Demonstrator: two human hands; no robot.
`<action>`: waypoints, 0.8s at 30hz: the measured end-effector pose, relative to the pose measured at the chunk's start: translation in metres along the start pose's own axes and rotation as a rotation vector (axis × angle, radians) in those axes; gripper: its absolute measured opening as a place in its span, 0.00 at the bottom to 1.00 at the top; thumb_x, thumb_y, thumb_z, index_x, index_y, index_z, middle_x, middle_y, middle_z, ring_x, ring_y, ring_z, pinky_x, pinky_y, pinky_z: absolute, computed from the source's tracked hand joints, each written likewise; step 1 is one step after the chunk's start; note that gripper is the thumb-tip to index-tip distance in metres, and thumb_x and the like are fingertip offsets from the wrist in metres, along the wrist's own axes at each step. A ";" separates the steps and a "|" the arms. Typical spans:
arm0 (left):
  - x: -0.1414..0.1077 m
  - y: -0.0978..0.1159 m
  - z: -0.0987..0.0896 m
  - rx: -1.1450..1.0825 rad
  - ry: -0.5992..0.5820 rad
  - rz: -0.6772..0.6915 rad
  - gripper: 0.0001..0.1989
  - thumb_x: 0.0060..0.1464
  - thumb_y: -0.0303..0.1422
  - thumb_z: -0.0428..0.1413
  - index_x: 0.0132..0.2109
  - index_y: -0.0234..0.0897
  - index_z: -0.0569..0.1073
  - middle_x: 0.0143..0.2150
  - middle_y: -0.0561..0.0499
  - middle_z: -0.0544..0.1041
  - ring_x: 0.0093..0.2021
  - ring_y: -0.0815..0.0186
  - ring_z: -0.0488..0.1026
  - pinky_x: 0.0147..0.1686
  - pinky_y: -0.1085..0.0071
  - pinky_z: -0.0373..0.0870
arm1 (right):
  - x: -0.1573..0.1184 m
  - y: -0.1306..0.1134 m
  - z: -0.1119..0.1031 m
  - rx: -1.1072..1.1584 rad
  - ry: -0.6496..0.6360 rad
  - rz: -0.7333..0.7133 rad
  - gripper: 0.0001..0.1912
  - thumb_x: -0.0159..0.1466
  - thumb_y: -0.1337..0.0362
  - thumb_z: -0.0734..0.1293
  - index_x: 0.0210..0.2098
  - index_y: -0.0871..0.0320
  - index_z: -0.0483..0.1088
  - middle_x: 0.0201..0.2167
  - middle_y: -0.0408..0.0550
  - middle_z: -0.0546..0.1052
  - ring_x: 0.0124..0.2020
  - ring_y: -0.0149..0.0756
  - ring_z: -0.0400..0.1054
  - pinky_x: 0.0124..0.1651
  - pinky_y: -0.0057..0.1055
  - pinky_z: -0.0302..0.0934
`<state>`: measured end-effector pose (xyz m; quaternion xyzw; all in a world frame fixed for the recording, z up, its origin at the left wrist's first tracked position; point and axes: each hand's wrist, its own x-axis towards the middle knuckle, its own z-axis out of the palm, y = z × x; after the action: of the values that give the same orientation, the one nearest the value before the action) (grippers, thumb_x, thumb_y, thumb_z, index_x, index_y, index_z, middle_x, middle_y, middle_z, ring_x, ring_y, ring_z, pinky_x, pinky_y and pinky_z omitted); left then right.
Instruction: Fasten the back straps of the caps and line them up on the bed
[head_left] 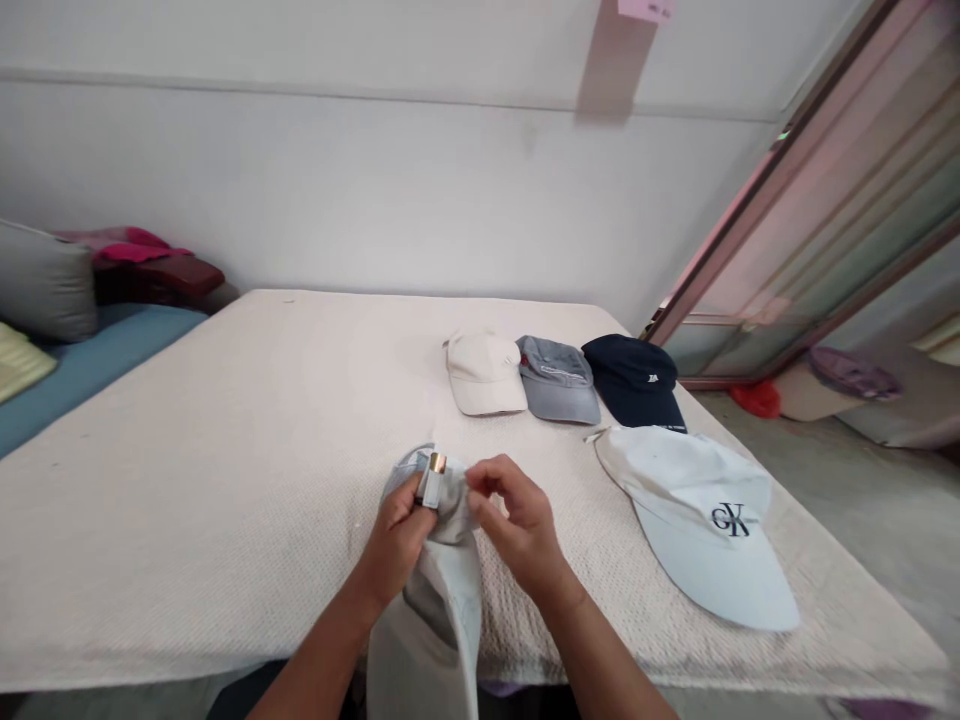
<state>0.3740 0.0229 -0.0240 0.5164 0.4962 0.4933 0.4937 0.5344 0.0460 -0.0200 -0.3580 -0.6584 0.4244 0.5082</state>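
A light grey cap (421,640) hangs over the front edge of the table with its brim toward me. My left hand (399,532) grips the back of this cap, thumb on top, beside a strap (430,492) with a brass-coloured buckle (437,463). On the other side, my right hand (519,525) pinches the cap's fabric edge between thumb and forefinger. The fingertips partly cover what they hold there. The inside of the cap is mostly folded out of sight.
To the right lie a white cap (686,470) with dark lettering, a navy cap (630,370), a grey cap (557,375) and a cream cap (486,370). They rest on a pale textured tablecloth (225,480). A grey cushion (45,280) sits at far left; a wall stands behind.
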 end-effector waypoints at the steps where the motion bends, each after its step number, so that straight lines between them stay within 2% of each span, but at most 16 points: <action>1: 0.000 0.000 0.003 -0.001 -0.010 0.000 0.07 0.51 0.26 0.49 0.31 0.38 0.71 0.27 0.53 0.67 0.28 0.66 0.63 0.29 0.71 0.61 | 0.000 -0.002 -0.001 -0.103 -0.049 -0.071 0.08 0.60 0.67 0.65 0.41 0.56 0.69 0.36 0.48 0.71 0.38 0.36 0.65 0.42 0.34 0.62; 3: 0.000 0.000 0.007 0.008 0.004 0.022 0.08 0.55 0.31 0.49 0.34 0.39 0.73 0.29 0.52 0.69 0.30 0.64 0.65 0.32 0.71 0.63 | -0.002 -0.005 -0.001 -0.227 -0.132 -0.169 0.16 0.60 0.70 0.64 0.47 0.55 0.68 0.43 0.51 0.70 0.46 0.39 0.64 0.49 0.39 0.61; 6: 0.001 -0.001 0.010 0.048 0.010 0.058 0.12 0.59 0.37 0.47 0.35 0.38 0.73 0.30 0.51 0.69 0.32 0.64 0.65 0.35 0.70 0.64 | -0.006 -0.005 -0.001 -0.310 -0.145 -0.219 0.21 0.59 0.71 0.63 0.52 0.55 0.64 0.46 0.53 0.68 0.49 0.40 0.63 0.52 0.40 0.60; 10: 0.001 0.000 0.013 0.108 -0.121 0.039 0.15 0.62 0.40 0.45 0.34 0.37 0.70 0.28 0.53 0.66 0.30 0.66 0.63 0.34 0.70 0.62 | -0.009 -0.001 -0.002 -0.384 -0.099 -0.248 0.18 0.62 0.71 0.62 0.51 0.57 0.64 0.44 0.53 0.69 0.46 0.39 0.64 0.49 0.38 0.62; 13: 0.001 0.002 0.016 0.153 -0.143 0.035 0.14 0.62 0.40 0.46 0.35 0.37 0.70 0.28 0.54 0.66 0.30 0.67 0.64 0.33 0.70 0.63 | -0.009 0.003 -0.003 -0.402 -0.047 -0.278 0.14 0.63 0.72 0.60 0.48 0.57 0.66 0.41 0.52 0.70 0.43 0.38 0.64 0.46 0.36 0.63; 15: 0.000 0.001 0.019 0.184 -0.125 0.048 0.12 0.61 0.40 0.48 0.41 0.37 0.71 0.32 0.52 0.70 0.33 0.66 0.67 0.35 0.70 0.64 | -0.009 0.004 -0.004 -0.404 0.004 -0.284 0.10 0.63 0.72 0.60 0.43 0.58 0.67 0.38 0.51 0.70 0.41 0.37 0.64 0.44 0.35 0.63; 19: 0.000 -0.005 0.022 0.190 -0.076 0.075 0.16 0.59 0.39 0.51 0.53 0.40 0.70 0.48 0.47 0.74 0.47 0.61 0.70 0.46 0.68 0.65 | -0.008 0.003 -0.003 -0.401 0.114 -0.259 0.06 0.63 0.72 0.59 0.34 0.58 0.65 0.32 0.48 0.69 0.37 0.36 0.63 0.41 0.34 0.60; 21: 0.000 -0.007 0.021 0.187 -0.069 0.072 0.16 0.59 0.38 0.51 0.53 0.40 0.71 0.47 0.47 0.75 0.47 0.60 0.71 0.46 0.68 0.65 | -0.008 0.001 -0.001 -0.370 0.135 -0.205 0.05 0.63 0.71 0.60 0.31 0.58 0.65 0.29 0.46 0.67 0.34 0.35 0.62 0.38 0.33 0.58; 24: -0.001 -0.006 0.019 0.199 -0.092 0.084 0.17 0.60 0.37 0.50 0.53 0.40 0.72 0.42 0.48 0.76 0.40 0.63 0.71 0.39 0.70 0.65 | -0.009 -0.001 0.001 -0.217 0.148 -0.042 0.07 0.63 0.68 0.61 0.28 0.58 0.64 0.25 0.42 0.65 0.28 0.31 0.59 0.32 0.30 0.54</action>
<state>0.3924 0.0219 -0.0306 0.6055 0.4975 0.4374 0.4411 0.5353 0.0373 -0.0230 -0.4274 -0.6685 0.3123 0.5224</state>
